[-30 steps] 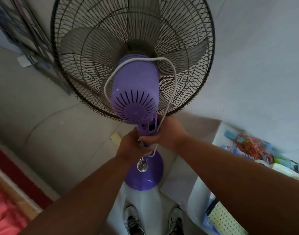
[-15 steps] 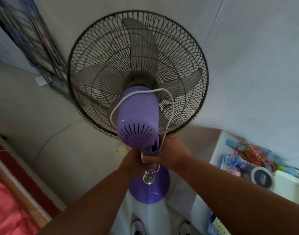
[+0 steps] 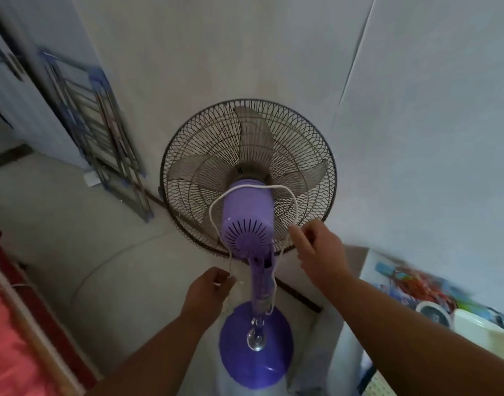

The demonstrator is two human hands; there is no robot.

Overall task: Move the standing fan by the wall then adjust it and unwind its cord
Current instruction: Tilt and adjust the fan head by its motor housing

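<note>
The purple standing fan (image 3: 246, 221) stands upright close to the white wall, its round base (image 3: 255, 347) on the floor below me and its wire cage facing the wall. A white cord (image 3: 255, 187) is looped over the purple motor housing and hangs down both sides. My left hand (image 3: 208, 292) is off the pole, left of it, pinching the cord's left strand. My right hand (image 3: 319, 250) is raised to the right of the housing, fingers closed on the cord's right strand near the cage rim.
A folded metal drying rack (image 3: 102, 144) leans on the wall at the left. A red-edged bed (image 3: 13, 332) fills the lower left. At the right, a white table (image 3: 370, 270) carries colourful clutter and a white container (image 3: 485, 332).
Both hands have let go of the fan's neck and spread apart onto the cord strands. The fan now sits farther from me, nearer the wall, and my view has tilted up.
</note>
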